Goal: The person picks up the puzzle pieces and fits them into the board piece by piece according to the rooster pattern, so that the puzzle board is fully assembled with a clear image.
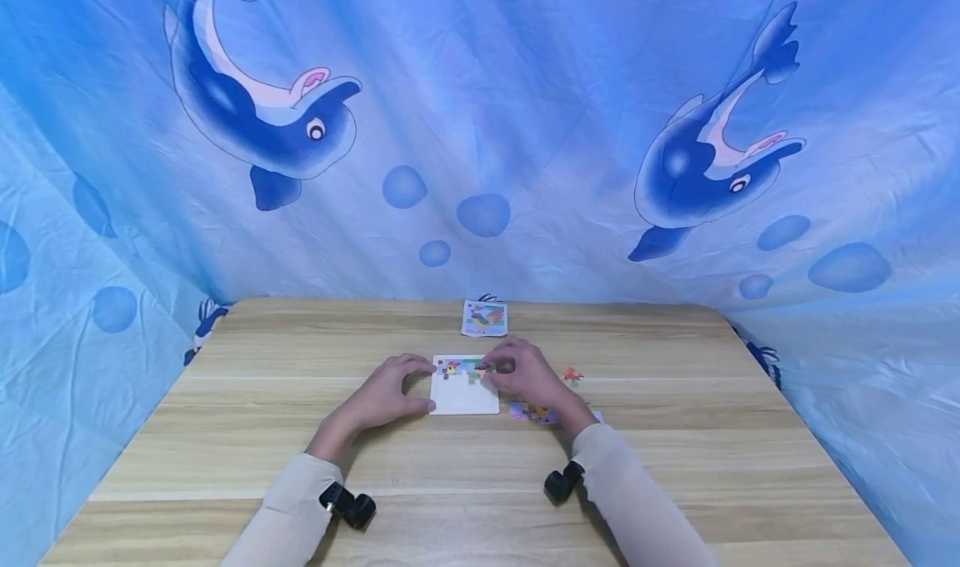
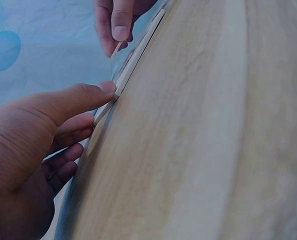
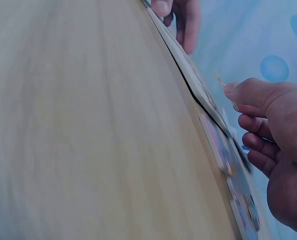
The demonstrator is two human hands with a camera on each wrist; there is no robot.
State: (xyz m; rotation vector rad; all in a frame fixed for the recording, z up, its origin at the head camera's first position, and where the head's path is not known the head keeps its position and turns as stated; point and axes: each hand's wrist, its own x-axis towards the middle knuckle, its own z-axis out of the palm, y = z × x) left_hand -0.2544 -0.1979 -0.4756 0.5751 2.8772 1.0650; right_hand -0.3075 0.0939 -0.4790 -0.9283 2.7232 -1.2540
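A white puzzle board [image 1: 459,398] lies on the wooden table, with coloured pieces set along its far part. My left hand [image 1: 387,390] grips its left side, the thumb [image 2: 96,95] at the near corner and the fingers further up the edge. Over the board's far right part, my right hand [image 1: 522,373] pinches a small jigsaw piece [image 3: 219,78] between thumb and fingertips. That piece is tilted and appears raised off the board in the right wrist view; its picture cannot be made out.
Loose jigsaw pieces [image 1: 534,412] lie right of the board, partly under my right forearm. A single orange piece [image 1: 572,374] lies further back. Behind the board is a picture card [image 1: 484,318] with a colourful animal. A blue dolphin curtain [image 1: 480,133] hangs beyond the table.
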